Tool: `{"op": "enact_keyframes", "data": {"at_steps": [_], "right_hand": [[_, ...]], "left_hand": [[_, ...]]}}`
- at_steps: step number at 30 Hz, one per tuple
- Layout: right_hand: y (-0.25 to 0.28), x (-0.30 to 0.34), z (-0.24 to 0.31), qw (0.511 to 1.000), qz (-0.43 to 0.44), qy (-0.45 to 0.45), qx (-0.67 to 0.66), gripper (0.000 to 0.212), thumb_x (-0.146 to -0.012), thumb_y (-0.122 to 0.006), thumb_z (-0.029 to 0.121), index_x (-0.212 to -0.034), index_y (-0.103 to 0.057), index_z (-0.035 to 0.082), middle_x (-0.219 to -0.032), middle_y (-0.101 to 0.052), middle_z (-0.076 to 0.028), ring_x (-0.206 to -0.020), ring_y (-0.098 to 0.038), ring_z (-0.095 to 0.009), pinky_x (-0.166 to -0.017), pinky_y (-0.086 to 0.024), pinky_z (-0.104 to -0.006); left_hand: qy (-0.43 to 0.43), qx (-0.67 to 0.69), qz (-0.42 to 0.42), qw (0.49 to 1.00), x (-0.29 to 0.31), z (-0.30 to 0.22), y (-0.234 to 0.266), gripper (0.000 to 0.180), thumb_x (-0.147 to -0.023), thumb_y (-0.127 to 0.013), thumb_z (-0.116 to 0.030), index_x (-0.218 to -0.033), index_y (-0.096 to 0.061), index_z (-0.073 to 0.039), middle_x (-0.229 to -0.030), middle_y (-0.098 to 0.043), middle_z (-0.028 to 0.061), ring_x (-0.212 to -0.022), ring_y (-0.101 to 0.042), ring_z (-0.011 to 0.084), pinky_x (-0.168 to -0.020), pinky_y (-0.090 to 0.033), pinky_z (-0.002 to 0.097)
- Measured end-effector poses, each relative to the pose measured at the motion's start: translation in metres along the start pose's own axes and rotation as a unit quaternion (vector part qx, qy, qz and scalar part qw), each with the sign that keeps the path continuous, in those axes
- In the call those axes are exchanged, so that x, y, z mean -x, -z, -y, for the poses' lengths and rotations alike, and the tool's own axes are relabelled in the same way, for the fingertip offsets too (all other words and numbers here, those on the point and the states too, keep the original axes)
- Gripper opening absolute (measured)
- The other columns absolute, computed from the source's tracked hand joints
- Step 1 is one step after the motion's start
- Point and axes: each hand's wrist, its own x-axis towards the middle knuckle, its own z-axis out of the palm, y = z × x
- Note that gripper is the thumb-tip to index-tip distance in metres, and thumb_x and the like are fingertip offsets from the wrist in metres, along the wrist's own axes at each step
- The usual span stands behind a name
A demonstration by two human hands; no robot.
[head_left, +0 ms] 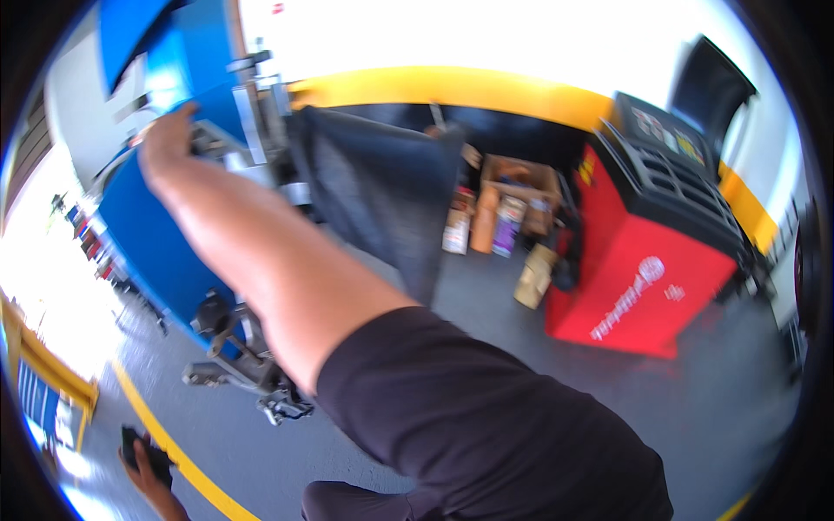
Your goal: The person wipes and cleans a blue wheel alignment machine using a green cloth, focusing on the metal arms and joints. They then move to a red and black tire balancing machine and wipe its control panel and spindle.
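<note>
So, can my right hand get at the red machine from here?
Probably not as things stand: your right hand is stretched out at the blue machine, while the red machine is well off to the right, beyond the black flap.

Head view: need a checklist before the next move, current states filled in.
1. Left hand has hold of the black object: ok.
2. Right hand up at the blue machine: ok.
3. Right fingers' grip on anything: cannot tell, blurred.
4. Clearance between the right forearm and the dark sheet: cannot tell from this one view.
5. Red machine apart from both hands: ok.
6. Floor beyond the sheet free of loose items: not ok, cardboard box there.
</note>
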Motion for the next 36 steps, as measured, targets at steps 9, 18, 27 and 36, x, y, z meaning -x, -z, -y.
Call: {"op": "enact_keyframes", "data": {"at_steps": [9, 18, 27, 36], "right_hand": [[0.012, 0.030, -0.087, 0.969, -0.022, 0.055, -0.239, 0.043, -0.080, -0.068, 0.021, -0.119, -0.074, 0.005, -0.125, -0.069, -0.019, -0.123, -0.063, -0.036, -0.119, -0.030, -0.0603], [0.021, 0.208, -0.078, 0.763, -0.083, 0.171, -0.617, 0.024, -0.096, -0.064, 0.023, -0.109, -0.068, 0.003, -0.107, -0.067, -0.028, -0.104, -0.064, -0.046, -0.088, -0.051, -0.0475], [0.013, 0.385, -0.053, 0.558, 0.422, 0.110, -0.706, 0.062, -0.089, -0.078, 0.043, -0.126, -0.057, -0.002, -0.096, -0.069, -0.011, -0.086, -0.069, -0.021, -0.077, -0.055, -0.0366], [-0.052, 0.371, -0.117, 0.589, 0.280, -0.133, -0.746, 0.042, -0.083, -0.074, 0.017, -0.121, -0.066, -0.001, -0.100, -0.072, -0.008, -0.086, -0.069, -0.016, -0.077, -0.053, -0.0310]], "left_hand": [[0.038, 0.068, 0.198, 0.977, 0.006, -0.044, -0.069, 0.060, -0.104, -0.058, -0.049, -0.136, -0.056, 0.001, -0.125, -0.062, 0.0158, -0.126, -0.060, 0.0299, -0.106, -0.044, 0.0355], [0.080, 0.013, 0.081, 0.993, 0.045, -0.105, -0.142, 0.063, -0.099, -0.061, -0.058, -0.127, -0.062, -0.001, -0.103, -0.061, 0.0090, -0.090, -0.062, 0.0155, -0.076, -0.053, 0.0263], [0.057, 0.039, 0.267, 0.961, 0.121, -0.127, -0.167, 0.048, -0.087, -0.054, 0.005, -0.135, -0.055, 0.005, -0.120, -0.067, 0.0124, -0.113, -0.062, 0.0194, -0.101, -0.048, 0.0335], [0.044, 0.009, 0.517, 0.855, 0.153, -0.132, -0.137, 0.045, -0.094, -0.075, -0.017, -0.132, -0.058, 0.000, -0.125, -0.065, 0.0162, -0.110, -0.064, 0.0284, -0.095, -0.051, 0.0397]]}}
